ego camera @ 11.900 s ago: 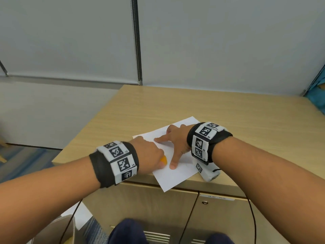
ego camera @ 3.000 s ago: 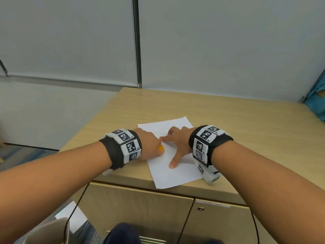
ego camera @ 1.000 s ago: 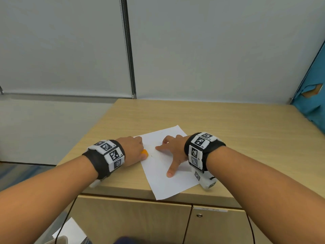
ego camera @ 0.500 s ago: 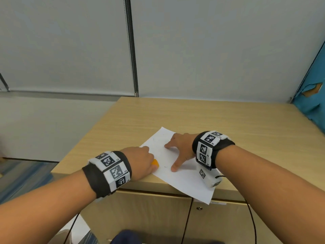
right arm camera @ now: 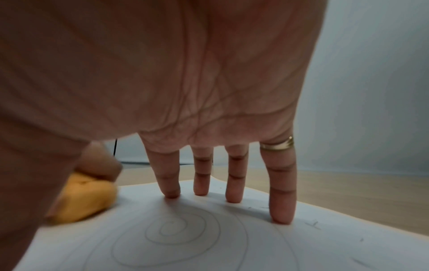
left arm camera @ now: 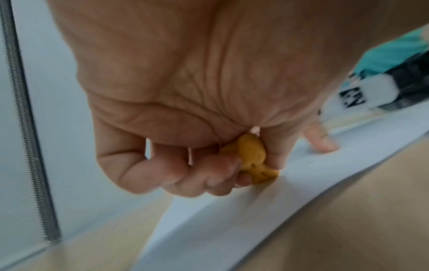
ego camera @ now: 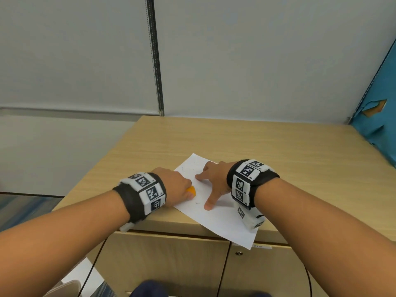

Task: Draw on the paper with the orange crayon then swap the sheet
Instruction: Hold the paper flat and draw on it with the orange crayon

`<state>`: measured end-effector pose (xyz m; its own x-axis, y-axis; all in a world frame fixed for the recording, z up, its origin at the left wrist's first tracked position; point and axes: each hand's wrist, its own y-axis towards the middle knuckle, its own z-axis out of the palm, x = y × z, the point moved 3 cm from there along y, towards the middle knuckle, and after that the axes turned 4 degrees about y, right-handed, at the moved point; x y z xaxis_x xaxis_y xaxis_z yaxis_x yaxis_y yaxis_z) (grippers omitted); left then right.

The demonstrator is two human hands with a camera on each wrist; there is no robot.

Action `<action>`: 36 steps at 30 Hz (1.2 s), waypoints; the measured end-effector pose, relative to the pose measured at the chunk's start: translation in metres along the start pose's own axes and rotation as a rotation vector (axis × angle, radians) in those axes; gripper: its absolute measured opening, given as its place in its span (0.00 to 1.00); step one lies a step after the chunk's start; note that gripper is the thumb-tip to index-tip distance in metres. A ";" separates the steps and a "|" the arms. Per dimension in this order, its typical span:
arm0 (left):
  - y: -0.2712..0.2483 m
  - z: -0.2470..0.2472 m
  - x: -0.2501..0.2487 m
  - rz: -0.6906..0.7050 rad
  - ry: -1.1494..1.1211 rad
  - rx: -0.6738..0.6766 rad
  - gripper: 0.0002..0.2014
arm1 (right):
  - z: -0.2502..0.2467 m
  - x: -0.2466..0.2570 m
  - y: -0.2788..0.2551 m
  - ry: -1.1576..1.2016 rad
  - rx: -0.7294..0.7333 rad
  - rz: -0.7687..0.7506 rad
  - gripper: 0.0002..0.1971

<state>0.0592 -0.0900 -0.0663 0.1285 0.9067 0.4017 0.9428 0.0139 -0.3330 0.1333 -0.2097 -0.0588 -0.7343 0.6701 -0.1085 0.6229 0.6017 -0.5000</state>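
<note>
Drawing step under way, judged from the pose: left hand (ego camera: 175,185) curled into a fist around a stubby orange crayon (ego camera: 191,190), fingers and thumb pinching it, tip down at the left edge of the white paper (ego camera: 216,219). Right hand (ego camera: 214,179) spread flat on the sheet, straight fingers (right arm camera: 282,201) pressing it still, thumb stretched toward the near edge, nothing held. Paper lying askew on the near left part of the wooden cabinet top (ego camera: 278,151), its near right corner hanging over the front edge. Faint spiral (right arm camera: 176,231) visible on the sheet under the right palm. Next, probably: more strokes with steady pressure while the flat hand pins the sheet, then crayon set aside and the sheet exchanged. Compared with a second ago: paper turned so the near corner now juts off the edge, left hand brought onto the sheet's left margin.
</note>
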 end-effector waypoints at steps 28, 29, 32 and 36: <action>0.011 0.006 -0.004 0.155 -0.112 0.004 0.24 | 0.002 0.004 -0.001 0.018 -0.027 0.005 0.53; 0.009 0.005 -0.007 0.177 -0.092 -0.005 0.24 | 0.002 0.004 0.000 0.017 -0.025 0.006 0.54; 0.009 0.001 -0.007 0.165 -0.009 -0.016 0.25 | 0.002 0.005 0.001 0.009 -0.004 0.012 0.56; 0.021 -0.007 0.011 0.041 0.058 0.005 0.26 | 0.001 0.007 -0.001 -0.005 0.000 0.004 0.54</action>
<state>0.0823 -0.0825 -0.0630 0.1848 0.8805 0.4365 0.9347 -0.0203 -0.3548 0.1276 -0.2061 -0.0595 -0.7334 0.6700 -0.1150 0.6256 0.5989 -0.4998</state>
